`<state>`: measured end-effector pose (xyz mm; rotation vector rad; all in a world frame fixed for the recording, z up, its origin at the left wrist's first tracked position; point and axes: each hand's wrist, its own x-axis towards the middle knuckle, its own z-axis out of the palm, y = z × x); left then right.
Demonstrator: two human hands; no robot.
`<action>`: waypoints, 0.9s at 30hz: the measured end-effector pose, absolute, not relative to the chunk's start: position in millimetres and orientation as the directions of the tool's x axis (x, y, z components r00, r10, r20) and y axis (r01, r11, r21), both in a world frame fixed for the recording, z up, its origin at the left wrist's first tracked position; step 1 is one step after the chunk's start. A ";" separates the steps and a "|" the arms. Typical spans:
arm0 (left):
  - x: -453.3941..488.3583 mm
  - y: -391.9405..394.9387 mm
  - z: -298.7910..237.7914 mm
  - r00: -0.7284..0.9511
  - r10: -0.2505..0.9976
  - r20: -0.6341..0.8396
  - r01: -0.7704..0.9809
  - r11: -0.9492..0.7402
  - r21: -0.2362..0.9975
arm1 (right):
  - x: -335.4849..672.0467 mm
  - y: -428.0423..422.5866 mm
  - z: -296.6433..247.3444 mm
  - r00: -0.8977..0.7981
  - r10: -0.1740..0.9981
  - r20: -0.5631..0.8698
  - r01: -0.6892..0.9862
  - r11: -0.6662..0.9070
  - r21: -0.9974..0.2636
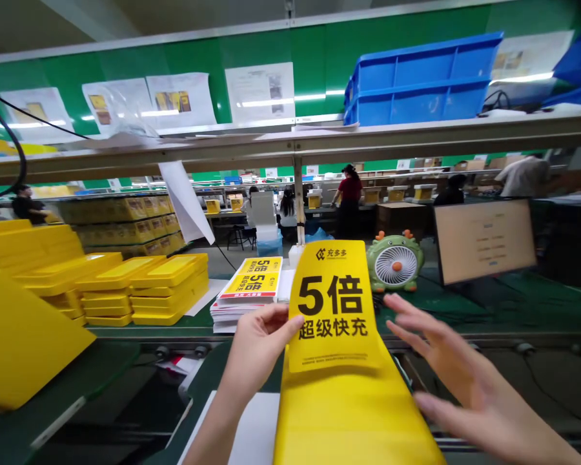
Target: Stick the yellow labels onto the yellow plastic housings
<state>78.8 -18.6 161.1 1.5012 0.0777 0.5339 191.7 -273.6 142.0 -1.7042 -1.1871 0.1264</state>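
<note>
Currently listed: green worktop (489,303), beyond both hands; yellow tray stacks (145,290), well left of the left hand; monitor (484,239), above and past the right hand; leaflet pile (249,290), just beyond the left hand; green fan (394,261), above the right hand; yellow card (334,310), upright between the hands over a yellow sheet (348,420); left hand (261,339), thumb and fingers pinching the card's left edge; right hand (459,374), fingers spread, holding nothing, just right of the card
</note>
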 end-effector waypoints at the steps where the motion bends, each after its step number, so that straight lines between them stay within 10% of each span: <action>1: 79.7 -18.4 162.0 0.888 0.369 0.274 -0.285 -0.026 0.958 | 195.3 -269.1 140.7 0.602 0.690 0.402 0.529 0.032 -0.848; 7: 90.4 -14.6 155.6 0.931 0.304 0.202 -0.200 -0.038 0.979 | 218.2 -235.2 134.2 0.722 0.686 0.090 -0.004 0.134 -0.991; 14: 99.7 -5.4 140.5 0.851 0.487 0.198 0.004 -0.382 0.924 | 230.0 -232.9 133.0 0.743 0.669 -0.009 -0.025 0.015 -1.000; 27: 103.2 -0.4 133.5 0.867 0.487 0.103 0.067 -0.320 0.945 | 239.4 -226.6 124.7 0.726 0.686 -0.054 0.006 -0.084 -0.996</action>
